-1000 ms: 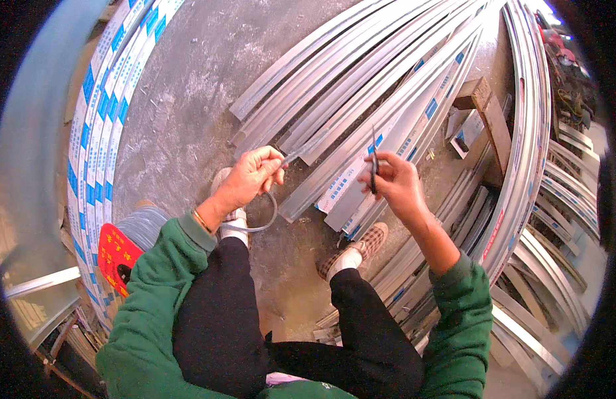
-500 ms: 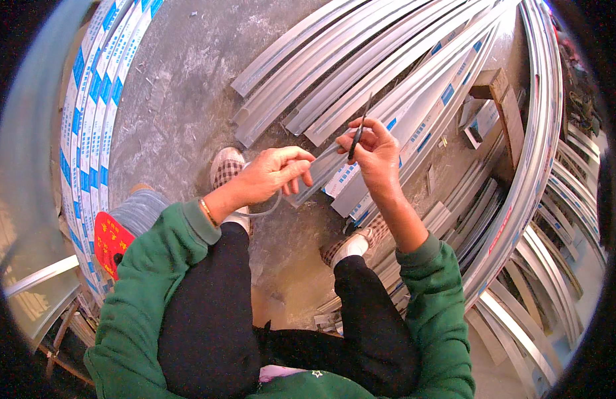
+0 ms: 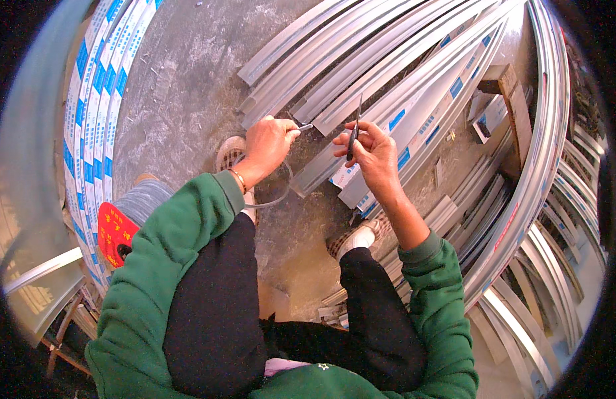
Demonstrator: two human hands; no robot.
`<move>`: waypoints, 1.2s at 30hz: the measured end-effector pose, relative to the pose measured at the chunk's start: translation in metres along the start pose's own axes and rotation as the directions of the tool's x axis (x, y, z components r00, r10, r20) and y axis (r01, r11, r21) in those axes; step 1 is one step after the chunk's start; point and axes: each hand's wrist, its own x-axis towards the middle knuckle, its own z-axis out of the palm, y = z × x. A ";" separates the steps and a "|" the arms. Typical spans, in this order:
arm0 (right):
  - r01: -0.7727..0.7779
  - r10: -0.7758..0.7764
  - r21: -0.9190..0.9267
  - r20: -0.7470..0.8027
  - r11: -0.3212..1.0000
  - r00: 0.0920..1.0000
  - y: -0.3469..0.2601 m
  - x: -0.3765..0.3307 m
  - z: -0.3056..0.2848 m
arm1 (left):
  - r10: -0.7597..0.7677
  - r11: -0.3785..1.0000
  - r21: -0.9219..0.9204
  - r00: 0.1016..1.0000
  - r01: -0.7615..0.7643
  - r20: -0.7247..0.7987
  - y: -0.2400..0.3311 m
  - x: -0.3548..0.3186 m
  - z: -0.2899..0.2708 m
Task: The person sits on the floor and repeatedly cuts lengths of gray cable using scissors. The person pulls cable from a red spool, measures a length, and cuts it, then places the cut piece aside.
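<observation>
My left hand (image 3: 267, 146) is closed on the end of a thin grey strip (image 3: 287, 188), whose short tip sticks out to the right of the fingers. The rest of the strip loops down below the wrist, over one shoe. In my right hand (image 3: 377, 159), a slim black-handled tool (image 3: 352, 142) stands upright, its thin pointed blade up; the fingers hide part of it, so its exact kind is unclear. The two hands are apart, above the near ends of long metal profiles (image 3: 324, 159). By my left elbow is a spool of grey strip (image 3: 145, 197) with a red end disc.
Long silvery profiles (image 3: 361, 53) lie fanned across the concrete floor (image 3: 188, 86). Blue-and-white wrapped lengths (image 3: 88, 133) curve along the left. To the right stand a wooden block frame (image 3: 514, 110) and more stacked profiles (image 3: 547, 100). My checkered shoes (image 3: 351, 243) are below the hands.
My left hand has moved up and slightly right, and the strip's tip now points out of its fingers. My right hand has stayed nearly in place, still holding the tool.
</observation>
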 end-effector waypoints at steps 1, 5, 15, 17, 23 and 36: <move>0.005 -0.005 0.012 0.013 1.000 1.000 0.001 -0.001 0.000 | -0.031 0.999 0.017 1.000 0.031 -0.006 0.000 0.000 0.003; 0.010 -0.012 0.032 0.037 0.999 0.999 0.002 -0.004 0.001 | -0.099 0.991 -0.081 0.995 0.102 0.033 -0.002 0.000 0.012; -0.002 0.002 -0.013 0.020 1.000 1.000 0.002 -0.002 0.000 | -0.140 0.947 -0.290 0.990 0.141 0.024 -0.008 -0.002 0.027; 0.006 -0.006 0.014 0.014 1.000 1.000 0.002 -0.003 0.000 | -0.183 0.939 -0.287 0.982 0.191 0.055 -0.005 -0.001 0.025; -0.024 0.024 0.007 0.008 1.000 1.000 0.002 -0.003 -0.002 | -0.120 0.960 -0.253 0.993 0.118 0.008 -0.002 0.003 0.023; -0.023 0.022 0.023 0.020 0.999 1.000 0.004 -0.002 -0.004 | -0.130 0.962 -0.238 0.991 0.132 0.024 -0.007 0.004 0.028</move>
